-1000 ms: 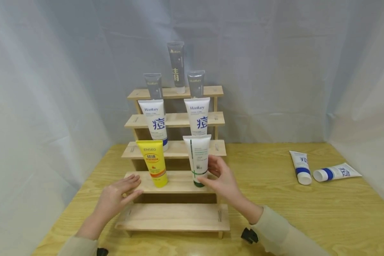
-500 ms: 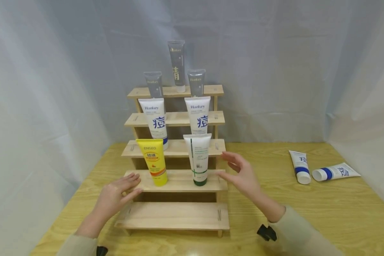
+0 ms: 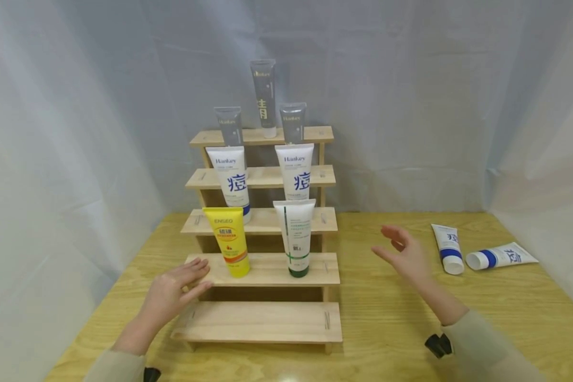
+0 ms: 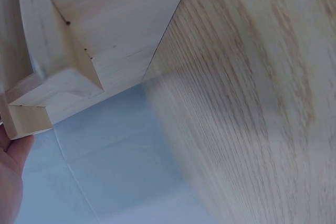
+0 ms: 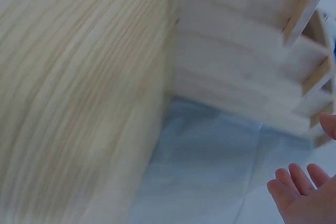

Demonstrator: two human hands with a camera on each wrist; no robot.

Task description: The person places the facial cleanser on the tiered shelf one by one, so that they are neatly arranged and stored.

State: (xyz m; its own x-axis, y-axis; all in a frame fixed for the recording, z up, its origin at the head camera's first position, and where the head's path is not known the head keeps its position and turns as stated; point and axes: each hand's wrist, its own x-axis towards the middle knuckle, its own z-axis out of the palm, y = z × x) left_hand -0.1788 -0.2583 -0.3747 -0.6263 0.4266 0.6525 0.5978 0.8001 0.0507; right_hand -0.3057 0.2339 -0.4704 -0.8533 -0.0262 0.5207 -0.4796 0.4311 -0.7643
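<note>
In the head view my left hand (image 3: 174, 289) rests at the left end of the second step of a wooden tiered display stand (image 3: 262, 323), its fingers fairly straight. The left wrist view shows its fingertips at a corner of the stand (image 4: 31, 121). A yellow tube (image 3: 229, 241) stands cap down on that step, right of the hand. Toward the step's right end stands a white tube with a green cap (image 3: 296, 236). My right hand (image 3: 408, 260) is over the table, right of the stand, with thumb and fingers spread and nothing between them.
On higher steps stand two white-and-blue tubes (image 3: 230, 178) and several grey tubes (image 3: 263, 95). Two more white-and-blue tubes, one pointing toward me (image 3: 448, 246) and one sideways (image 3: 503, 257), lie on the wooden table (image 3: 387, 329) at right. A pale curtain (image 3: 401, 106) hangs behind.
My right hand has let go of the white tube with the green cap and moved right, away from the stand. The tube stays upright on its step. My left hand keeps its place.
</note>
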